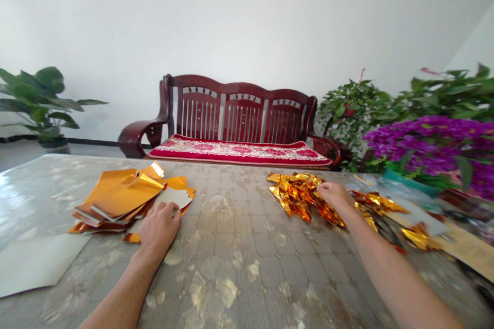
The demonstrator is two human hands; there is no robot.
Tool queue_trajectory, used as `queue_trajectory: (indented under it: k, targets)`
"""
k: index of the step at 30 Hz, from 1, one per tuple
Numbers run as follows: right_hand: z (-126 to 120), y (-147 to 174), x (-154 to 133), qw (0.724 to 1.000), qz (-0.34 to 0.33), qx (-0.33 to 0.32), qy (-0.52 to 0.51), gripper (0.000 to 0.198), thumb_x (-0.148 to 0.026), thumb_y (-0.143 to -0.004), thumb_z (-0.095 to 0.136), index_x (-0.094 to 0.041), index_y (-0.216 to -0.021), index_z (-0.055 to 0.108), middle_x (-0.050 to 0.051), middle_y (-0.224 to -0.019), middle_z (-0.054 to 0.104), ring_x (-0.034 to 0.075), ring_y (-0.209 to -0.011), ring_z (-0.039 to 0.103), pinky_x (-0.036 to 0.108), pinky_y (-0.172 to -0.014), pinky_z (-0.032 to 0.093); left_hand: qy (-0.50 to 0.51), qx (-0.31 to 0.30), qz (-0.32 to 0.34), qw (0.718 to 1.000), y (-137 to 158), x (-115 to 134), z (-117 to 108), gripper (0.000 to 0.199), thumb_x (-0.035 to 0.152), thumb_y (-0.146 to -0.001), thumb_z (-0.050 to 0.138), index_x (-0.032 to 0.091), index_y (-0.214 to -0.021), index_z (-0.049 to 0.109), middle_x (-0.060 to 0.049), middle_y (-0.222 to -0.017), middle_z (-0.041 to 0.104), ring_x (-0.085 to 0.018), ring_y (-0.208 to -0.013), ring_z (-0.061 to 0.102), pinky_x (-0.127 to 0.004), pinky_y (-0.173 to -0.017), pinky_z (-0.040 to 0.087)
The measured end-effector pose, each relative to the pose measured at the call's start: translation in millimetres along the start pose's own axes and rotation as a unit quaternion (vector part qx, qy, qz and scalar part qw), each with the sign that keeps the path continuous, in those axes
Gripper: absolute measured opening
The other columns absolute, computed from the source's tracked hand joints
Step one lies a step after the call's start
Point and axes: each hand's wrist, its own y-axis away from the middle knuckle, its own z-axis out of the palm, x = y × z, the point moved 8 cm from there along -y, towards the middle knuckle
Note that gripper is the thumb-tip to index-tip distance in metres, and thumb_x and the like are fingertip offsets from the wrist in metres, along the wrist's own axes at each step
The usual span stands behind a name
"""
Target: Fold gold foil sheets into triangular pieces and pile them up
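Note:
A loose stack of gold foil paper [116, 193] with pale backs lies on the left side of the table. My left hand [160, 226] rests at its near right edge, fingers bent and closed over a pale-backed sheet [175, 197]. On the right is a heap of folded, pointed gold foil pieces [295, 193]. My right hand [335, 195] is at the heap's right edge, its fingers closed and the fingertips against the foil. Whatever may be between those fingertips is hidden by the hand.
A pale sheet [38, 262] lies at the table's [231, 267] left. More foil pieces [419, 237], cardboard [466, 247], plastic wrapping and purple flowers [432, 141] crowd the right. Behind stands a wooden bench [243, 113] with a red patterned cushion; potted plants [46, 97] flank it.

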Motion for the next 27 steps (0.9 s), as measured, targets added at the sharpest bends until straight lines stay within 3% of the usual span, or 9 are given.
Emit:
queue_trajectory:
  k: [7, 13, 17, 23, 27]
  targets:
    - [1, 15, 38, 0.998, 0.043, -0.042, 0.01, 0.034, -0.044, -0.08, 0.054, -0.033, -0.102, 0.076, 0.002, -0.095, 0.076, 0.022, -0.081, 0.069, 0.026, -0.064, 0.045, 0.002, 0.001, 0.002, 1.0, -1, -1, 2, 0.033, 0.04, -0.093, 0.038, 0.026, -0.098, 0.068, -0.007, -0.109, 0.065, -0.026, -0.097, 0.062, -0.031, -0.065, 0.039]
    - [8, 42, 30, 0.993, 0.009, -0.032, 0.114, 0.04, -0.042, -0.082, 0.051, -0.033, -0.115, 0.07, 0.009, -0.102, 0.074, 0.03, -0.095, 0.068, 0.035, -0.074, 0.049, 0.004, -0.001, 0.003, 1.0, -1, 0, 2, 0.033, 0.039, -0.093, 0.038, 0.026, -0.098, 0.068, -0.007, -0.107, 0.065, -0.026, -0.097, 0.062, -0.031, -0.065, 0.039]
    - [11, 51, 21, 0.985, -0.024, -0.016, 0.169, 0.035, -0.036, -0.083, 0.05, -0.026, -0.11, 0.07, 0.012, -0.102, 0.073, 0.032, -0.098, 0.067, 0.038, -0.076, 0.049, 0.002, -0.004, 0.003, 1.0, 0, 1, 0, 0.034, 0.039, -0.094, 0.038, 0.026, -0.099, 0.068, -0.007, -0.107, 0.065, -0.027, -0.097, 0.062, -0.031, -0.065, 0.039]
    - [20, 49, 21, 0.981, -0.03, -0.022, 0.192, 0.032, -0.019, -0.081, 0.051, -0.019, -0.109, 0.067, 0.015, -0.098, 0.073, 0.032, -0.099, 0.067, 0.037, -0.078, 0.049, 0.003, -0.019, -0.005, 1.0, 0, 1, -1, 0.033, 0.038, -0.093, 0.039, 0.025, -0.101, 0.069, -0.008, -0.109, 0.065, -0.027, -0.1, 0.062, -0.03, -0.066, 0.04]
    - [25, 50, 30, 0.983, -0.003, -0.042, 0.179, 0.035, -0.018, -0.082, 0.049, -0.021, -0.112, 0.067, 0.016, -0.102, 0.072, 0.032, -0.1, 0.068, 0.037, -0.078, 0.049, 0.002, -0.016, -0.006, 1.0, 1, 1, -2, 0.034, 0.038, -0.094, 0.038, 0.025, -0.101, 0.069, -0.008, -0.109, 0.065, -0.027, -0.1, 0.062, -0.03, -0.066, 0.04]
